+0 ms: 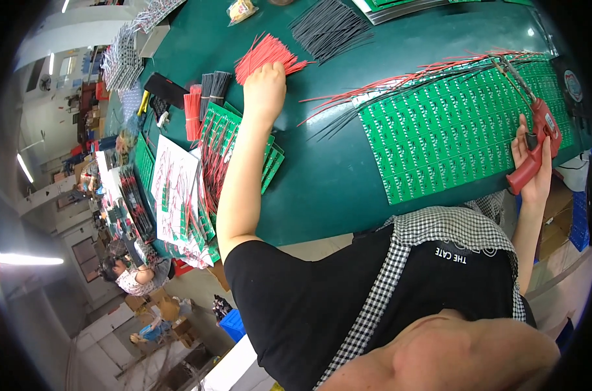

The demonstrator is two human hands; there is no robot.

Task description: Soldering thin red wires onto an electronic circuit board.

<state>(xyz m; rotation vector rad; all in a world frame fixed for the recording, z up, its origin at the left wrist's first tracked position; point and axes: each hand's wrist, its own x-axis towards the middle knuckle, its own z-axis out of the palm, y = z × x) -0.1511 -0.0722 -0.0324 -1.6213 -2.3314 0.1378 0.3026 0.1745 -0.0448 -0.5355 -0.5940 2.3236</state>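
My left hand [264, 90] is down on a loose pile of red wires [262, 55]. Its fingers curl into the near edge of the pile, closed on red wires, though the fingertips are hidden. In my right hand [535, 171] is a red soldering gun [543, 133], gripped by its handle, with the metal tip pointing to the far side. The gun is over the right part of a wide sheet of green circuit boards [433, 143]. Red and black wires [400, 86] lie along the sheet's far edge, their loose ends spreading left over the table.
A pile of black wires [328, 29] lies right of the red one. Tied red [192, 116] and black bundles, a dark phone [165, 90] and wired green boards [219, 133] are left of my forearm on the green table [322, 163]. Another person [136, 270] sits farther left.
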